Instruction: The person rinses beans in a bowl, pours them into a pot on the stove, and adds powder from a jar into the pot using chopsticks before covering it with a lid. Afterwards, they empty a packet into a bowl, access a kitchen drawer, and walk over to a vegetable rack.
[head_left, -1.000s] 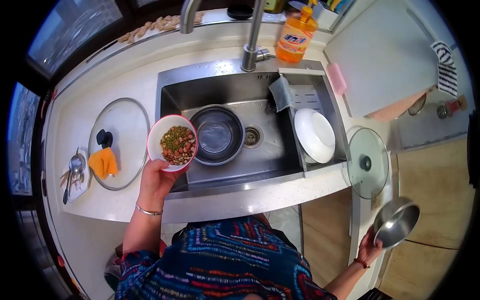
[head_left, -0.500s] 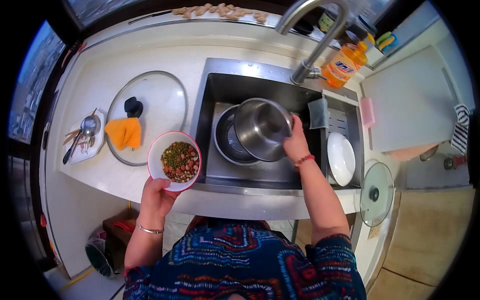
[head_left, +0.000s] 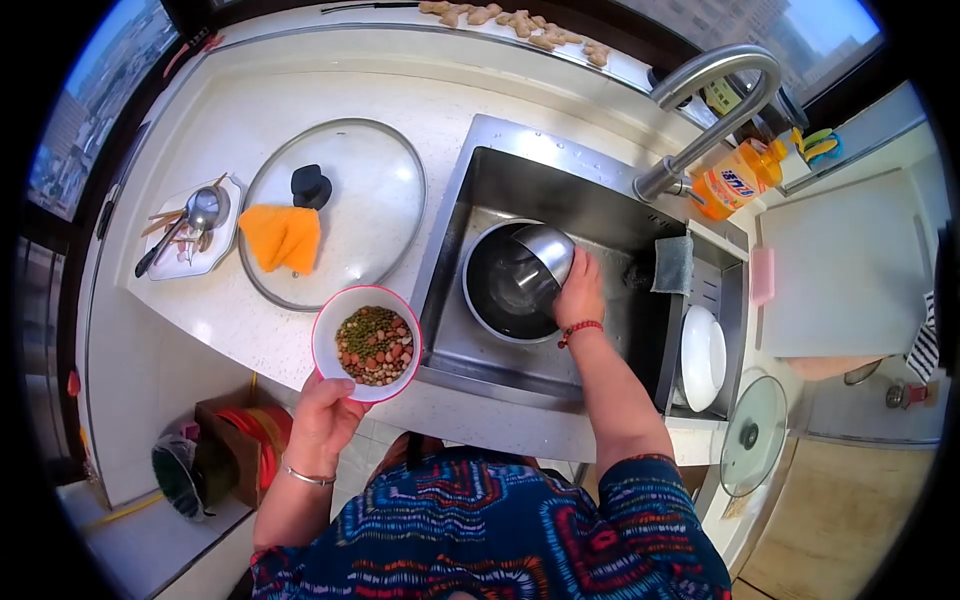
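Note:
My left hand (head_left: 328, 412) grips the rim of a white bowl with a red edge (head_left: 326, 330), which holds green beans, peanuts and other mixed beans (head_left: 377, 345). It is raised over the counter's front edge, left of the sink. My right hand (head_left: 581, 294) is closed on a small steel pot (head_left: 547, 250), tilted with its mouth down to the left, inside the rim of a dark round basin (head_left: 484, 300). That basin sits in the steel sink (head_left: 640, 340). What lies under the pot is partly hidden.
A large glass lid (head_left: 375, 220) with an orange cloth (head_left: 280, 238) lies left of the sink, beside a plate of utensils (head_left: 210, 255). The faucet (head_left: 700, 145) and an orange soap bottle (head_left: 738, 180) stand behind. A white dish (head_left: 702, 358) rests in the right compartment.
My right hand has brought the steel pot from the far right over the sink and down into the dark basin, tilting it. My left hand still holds the bowl. The view has shifted.

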